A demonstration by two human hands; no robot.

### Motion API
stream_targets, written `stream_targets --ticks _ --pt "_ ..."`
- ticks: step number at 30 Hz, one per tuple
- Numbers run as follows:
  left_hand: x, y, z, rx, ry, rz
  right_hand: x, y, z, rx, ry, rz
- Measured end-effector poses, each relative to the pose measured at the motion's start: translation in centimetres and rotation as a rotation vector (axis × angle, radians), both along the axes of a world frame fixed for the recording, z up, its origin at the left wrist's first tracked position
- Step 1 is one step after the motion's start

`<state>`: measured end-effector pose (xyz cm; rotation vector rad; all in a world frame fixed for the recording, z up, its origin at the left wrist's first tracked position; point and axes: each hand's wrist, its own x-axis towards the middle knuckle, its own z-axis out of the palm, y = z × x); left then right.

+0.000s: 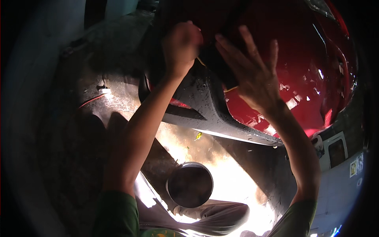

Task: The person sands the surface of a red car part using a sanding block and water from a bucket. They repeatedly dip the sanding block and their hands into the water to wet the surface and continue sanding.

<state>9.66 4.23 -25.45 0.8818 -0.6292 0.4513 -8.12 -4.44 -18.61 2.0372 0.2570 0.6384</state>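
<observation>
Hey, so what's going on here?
A person has both bare hands up at a red vehicle. The left hand is curled and blurred, so whatever it may hold can't be made out. The right hand is open, its fingers spread. A dark round bucket stands on the floor.

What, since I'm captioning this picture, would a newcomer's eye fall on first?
Glossy red bodywork dominates the upper right, light glinting off it. Over it, the right hand is spread open, with the blurred left hand to its left. Below, a round dark container stands out against the sunlit floor.
</observation>
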Motion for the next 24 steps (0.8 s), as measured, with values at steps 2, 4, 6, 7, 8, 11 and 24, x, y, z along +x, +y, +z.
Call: stream_targets --ticks 2,4,6,7,8,11,24 --pt "0.2 0.0 -0.2 -0.052 -0.078 0.089 0.1 0.2 -1.4 0.086 0.025 -0.017" --pt "-0.3 0.3 -0.3 0.039 0.011 -0.018 -0.9 -0.8 -0.7 -0.012 0.046 -0.019" --pt "-0.2 0.3 -0.2 0.020 0.037 -0.037 -1.0 -0.6 0.4 -0.036 0.049 -0.009" --pt "-0.2 0.3 -0.2 -0.002 0.061 -0.057 -0.6 -0.4 0.1 -0.032 0.052 -0.010" --pt "-0.2 0.3 -0.3 -0.007 0.060 -0.066 -0.2 0.2 -0.1 0.008 0.020 -0.017" --pt "-0.2 0.2 -0.5 -0.002 0.012 -0.055 -2.7 -0.7 -2.6 0.159 0.147 -0.072" --pt "-0.6 -1.0 -0.9 0.086 -0.141 0.203 -3.1 -1.7 -0.5 0.135 -0.209 0.049"
